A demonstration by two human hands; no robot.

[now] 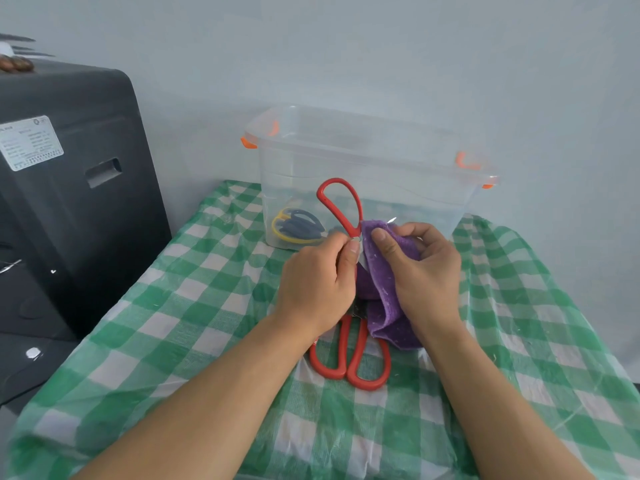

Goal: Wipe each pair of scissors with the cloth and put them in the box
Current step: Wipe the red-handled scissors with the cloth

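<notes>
Hands: left hand (317, 282) pinches red scissors (341, 209) near the pivot; right hand (420, 268) grips purple cloth (388, 292) around the blades.
Held scissors: raised, handle loop up, before the clear box (367, 161).
Second red scissors (349, 358): flat on the checked surface (194, 306), near side.
Box contents: yellow-blue scissors (298, 226).
Handling: likely stiff, light, sharp-edged; hold by handles or pivot.
Cloth: soft, limp.

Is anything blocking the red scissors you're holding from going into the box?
Nothing visible blocks them. The held red scissors are up in front of the clear box, whose top is open with no lid. The near wall must be cleared by lifting.
</notes>
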